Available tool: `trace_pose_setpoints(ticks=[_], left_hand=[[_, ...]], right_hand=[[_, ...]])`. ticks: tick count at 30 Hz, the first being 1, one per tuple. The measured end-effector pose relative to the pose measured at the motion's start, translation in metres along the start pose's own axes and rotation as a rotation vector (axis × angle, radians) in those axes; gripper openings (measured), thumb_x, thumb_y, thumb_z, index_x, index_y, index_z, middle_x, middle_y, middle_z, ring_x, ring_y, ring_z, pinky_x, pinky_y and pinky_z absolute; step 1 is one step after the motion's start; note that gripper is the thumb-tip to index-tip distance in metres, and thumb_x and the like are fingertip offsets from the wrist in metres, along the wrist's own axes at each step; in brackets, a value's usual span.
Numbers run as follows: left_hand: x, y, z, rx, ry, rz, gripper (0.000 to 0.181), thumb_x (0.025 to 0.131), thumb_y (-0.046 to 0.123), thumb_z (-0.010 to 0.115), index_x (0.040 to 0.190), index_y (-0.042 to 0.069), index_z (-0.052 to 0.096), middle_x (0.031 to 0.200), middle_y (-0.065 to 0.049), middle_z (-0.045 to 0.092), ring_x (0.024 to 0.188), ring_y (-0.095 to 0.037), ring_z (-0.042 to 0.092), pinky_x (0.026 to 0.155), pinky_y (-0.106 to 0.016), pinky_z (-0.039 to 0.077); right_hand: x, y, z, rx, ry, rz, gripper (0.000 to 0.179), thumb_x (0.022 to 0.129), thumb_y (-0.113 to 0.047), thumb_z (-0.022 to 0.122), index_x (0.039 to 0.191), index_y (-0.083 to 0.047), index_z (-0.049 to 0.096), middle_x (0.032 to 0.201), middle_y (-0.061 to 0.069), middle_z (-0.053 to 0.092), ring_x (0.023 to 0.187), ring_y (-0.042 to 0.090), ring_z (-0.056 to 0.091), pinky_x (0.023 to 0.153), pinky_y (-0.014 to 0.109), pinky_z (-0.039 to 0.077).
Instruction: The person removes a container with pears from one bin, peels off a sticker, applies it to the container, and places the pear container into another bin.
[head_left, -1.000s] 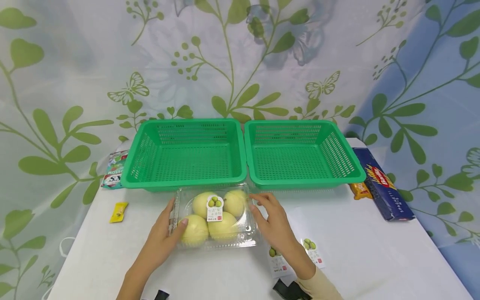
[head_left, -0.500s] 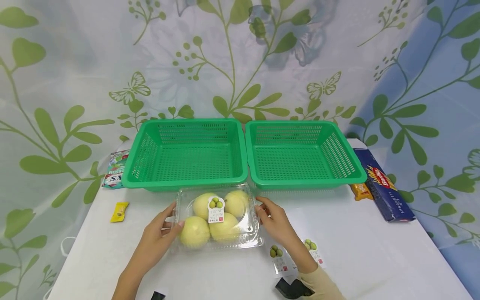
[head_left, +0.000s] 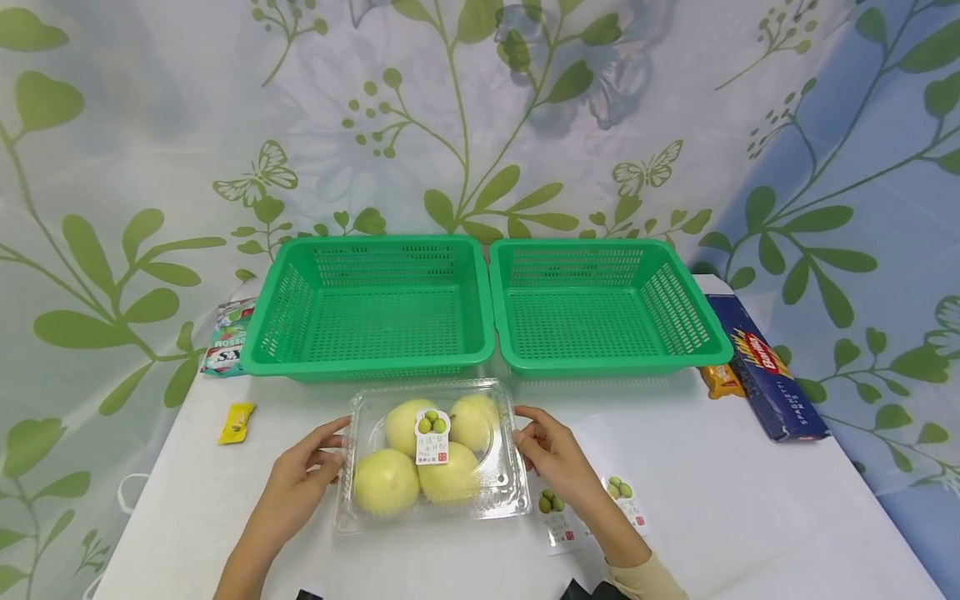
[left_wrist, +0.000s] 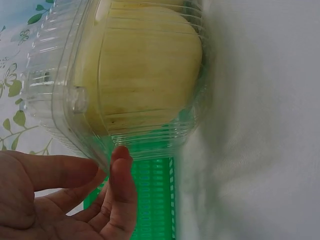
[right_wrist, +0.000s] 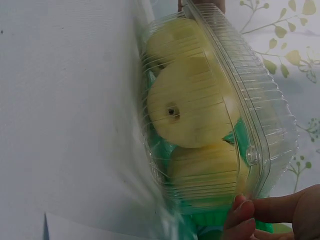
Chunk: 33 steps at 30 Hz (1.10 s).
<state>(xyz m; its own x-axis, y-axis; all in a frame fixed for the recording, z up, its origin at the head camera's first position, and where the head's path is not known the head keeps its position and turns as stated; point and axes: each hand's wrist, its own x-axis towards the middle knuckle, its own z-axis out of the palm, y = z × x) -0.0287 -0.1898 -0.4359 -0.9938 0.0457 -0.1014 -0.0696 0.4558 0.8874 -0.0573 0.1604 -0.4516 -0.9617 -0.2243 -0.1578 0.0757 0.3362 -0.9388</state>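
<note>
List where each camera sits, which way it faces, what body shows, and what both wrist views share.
Head: worn on the head, facing forward and down at fruit box and green baskets; left grip, right grip, forearms show.
Left wrist: on that wrist, facing the box's left end; left thumb and fingers show.
Right wrist: on that wrist, facing the box's right end; right thumb and fingers show, plus, up top, probably left fingers.
Shared: box, fruit, patterned backdrop.

curtained work nook: white table (head_left: 720, 483), leaf-print cloth (head_left: 480, 108), green baskets (head_left: 367, 367)
</note>
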Motion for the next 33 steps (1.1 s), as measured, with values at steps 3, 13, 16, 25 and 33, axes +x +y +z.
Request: trace_pose_setpoints(ticks=[3, 13, 16, 25, 33], left_hand=[[0.0, 0.001, -0.001, 0.002, -0.008, -0.007, 0.053, 0.095, -0.006, 0.05, 0.145, 0.011, 0.052, 0.124, -0.022, 0.063, 0.085, 0.0, 0.062, 0.066, -0.025, 0.058], [0.001, 0.004, -0.003, -0.004, -0.029, -0.041, 0.057, 0.094, -0.009, 0.046, 0.147, 0.011, 0.049, 0.124, -0.022, 0.061, 0.078, -0.004, 0.059, 0.062, -0.028, 0.057], [0.0, 0.004, -0.003, -0.007, -0.033, -0.053, 0.057, 0.093, -0.009, 0.045, 0.147, 0.011, 0.049, 0.123, -0.022, 0.061, 0.077, -0.005, 0.059, 0.062, -0.028, 0.057], [-0.006, 0.008, -0.008, -0.132, -0.084, -0.065, 0.056, 0.097, -0.006, 0.047, 0.15, 0.013, 0.045, 0.121, -0.019, 0.056, 0.083, -0.003, 0.061, 0.071, -0.026, 0.06], [-0.013, 0.02, -0.018, -0.273, -0.159, 0.046, 0.054, 0.1, -0.001, 0.051, 0.152, 0.011, 0.042, 0.115, -0.006, 0.052, 0.086, -0.005, 0.064, 0.073, -0.031, 0.061]], right_hand=[[0.0, 0.0, 0.0, 0.012, -0.009, 0.0, 0.044, 0.104, -0.017, 0.053, 0.146, -0.004, 0.046, 0.087, 0.009, 0.058, 0.064, 0.014, 0.051, 0.058, 0.023, 0.047], [-0.002, -0.002, 0.0, -0.002, -0.014, -0.026, 0.045, 0.105, -0.017, 0.052, 0.147, -0.004, 0.045, 0.089, 0.01, 0.059, 0.069, 0.023, 0.056, 0.065, 0.031, 0.054], [-0.004, -0.004, -0.001, -0.002, -0.015, -0.017, 0.045, 0.105, -0.017, 0.053, 0.147, -0.005, 0.045, 0.089, 0.01, 0.06, 0.068, 0.019, 0.056, 0.065, 0.03, 0.054], [-0.012, -0.011, -0.007, 0.016, -0.016, -0.011, 0.044, 0.104, -0.018, 0.055, 0.145, -0.006, 0.047, 0.089, 0.009, 0.058, 0.064, 0.013, 0.057, 0.064, 0.031, 0.055], [-0.022, -0.028, -0.024, 0.041, -0.035, -0.091, 0.041, 0.106, -0.008, 0.045, 0.147, -0.001, 0.045, 0.091, 0.008, 0.053, 0.066, 0.009, 0.058, 0.064, 0.026, 0.056]])
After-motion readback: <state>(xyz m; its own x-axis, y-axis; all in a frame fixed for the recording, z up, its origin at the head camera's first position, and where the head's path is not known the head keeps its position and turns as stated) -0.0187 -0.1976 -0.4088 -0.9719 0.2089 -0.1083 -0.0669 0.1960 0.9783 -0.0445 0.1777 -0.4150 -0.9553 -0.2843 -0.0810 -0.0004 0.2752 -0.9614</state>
